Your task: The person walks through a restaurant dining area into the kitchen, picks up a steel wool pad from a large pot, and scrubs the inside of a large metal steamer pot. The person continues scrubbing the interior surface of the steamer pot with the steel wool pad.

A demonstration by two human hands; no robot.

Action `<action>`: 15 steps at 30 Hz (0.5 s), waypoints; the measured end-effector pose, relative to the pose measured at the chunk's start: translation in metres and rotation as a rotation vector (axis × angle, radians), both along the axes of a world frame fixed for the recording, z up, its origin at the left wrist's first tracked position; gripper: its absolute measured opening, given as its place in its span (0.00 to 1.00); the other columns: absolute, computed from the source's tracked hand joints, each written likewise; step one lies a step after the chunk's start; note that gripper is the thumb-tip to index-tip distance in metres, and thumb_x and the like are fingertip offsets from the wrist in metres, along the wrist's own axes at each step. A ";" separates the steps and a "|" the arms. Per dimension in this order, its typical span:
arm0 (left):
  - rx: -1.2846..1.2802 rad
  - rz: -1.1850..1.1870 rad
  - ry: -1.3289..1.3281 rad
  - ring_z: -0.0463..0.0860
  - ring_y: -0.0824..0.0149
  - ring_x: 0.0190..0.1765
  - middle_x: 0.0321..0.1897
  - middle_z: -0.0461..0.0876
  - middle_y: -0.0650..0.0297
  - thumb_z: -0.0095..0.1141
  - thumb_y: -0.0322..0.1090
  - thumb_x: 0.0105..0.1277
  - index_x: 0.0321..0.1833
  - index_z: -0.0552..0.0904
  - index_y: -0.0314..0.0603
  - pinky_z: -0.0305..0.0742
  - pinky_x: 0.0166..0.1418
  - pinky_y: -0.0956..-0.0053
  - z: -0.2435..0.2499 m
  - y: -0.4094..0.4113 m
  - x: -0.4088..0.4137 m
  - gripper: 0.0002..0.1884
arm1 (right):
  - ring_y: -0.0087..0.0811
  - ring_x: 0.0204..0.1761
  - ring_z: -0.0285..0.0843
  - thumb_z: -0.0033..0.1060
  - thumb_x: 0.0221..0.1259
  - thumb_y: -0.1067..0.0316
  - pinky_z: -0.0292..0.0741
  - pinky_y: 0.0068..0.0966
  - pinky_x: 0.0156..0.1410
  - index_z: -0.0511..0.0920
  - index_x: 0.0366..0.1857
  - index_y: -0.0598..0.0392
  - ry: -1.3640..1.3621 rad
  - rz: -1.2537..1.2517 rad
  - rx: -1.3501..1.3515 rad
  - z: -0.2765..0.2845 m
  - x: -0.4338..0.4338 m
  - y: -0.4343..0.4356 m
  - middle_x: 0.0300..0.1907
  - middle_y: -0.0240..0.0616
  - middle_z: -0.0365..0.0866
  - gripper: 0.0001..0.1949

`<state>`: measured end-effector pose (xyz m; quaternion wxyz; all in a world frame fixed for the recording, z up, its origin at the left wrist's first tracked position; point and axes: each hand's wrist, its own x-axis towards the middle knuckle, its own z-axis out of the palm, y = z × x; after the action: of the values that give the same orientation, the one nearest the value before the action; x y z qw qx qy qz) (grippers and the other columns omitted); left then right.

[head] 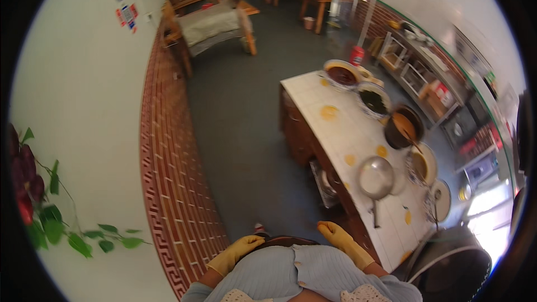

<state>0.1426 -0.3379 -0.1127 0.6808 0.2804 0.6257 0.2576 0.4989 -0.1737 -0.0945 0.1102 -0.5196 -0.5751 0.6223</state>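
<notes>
My left hand (241,250), in a yellow rubber glove, is at my waist beside a dark brown edge (289,240); its fingers are partly hidden. My right hand (337,237), gloved the same way, hangs near the side of a white-topped counter (365,142) with loosely curled fingers. Whether either hand grips anything is unclear. On the counter lies a shiny metal pan (376,176), its handle towards me. Behind it stand a dark pot (403,128) of orange-brown liquid with a ladle, a bowl of dark red sauce (342,74), and a bowl of dark green food (373,101).
A brick-patterned wall base (176,167) runs along my left, with hanging artificial leaves (77,243). Grey floor (239,134) stretches ahead to a cloth-covered table (212,27). At right are a large dark container (453,256), a glass partition, and metal shelving (419,67).
</notes>
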 end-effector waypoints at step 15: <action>0.065 0.665 0.084 0.86 0.65 0.64 0.60 0.89 0.57 0.60 0.42 0.82 0.74 0.79 0.36 0.79 0.68 0.70 -0.034 0.166 -0.284 0.24 | 0.25 0.58 0.83 0.58 0.81 0.40 0.76 0.27 0.66 0.87 0.62 0.56 -0.074 0.615 -0.158 -0.072 -0.358 0.268 0.55 0.36 0.91 0.27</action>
<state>-0.1416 -0.1724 -0.1471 0.5237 0.0927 0.7020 0.4735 0.1409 0.0942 -0.1669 -0.1446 -0.3507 -0.6587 0.6498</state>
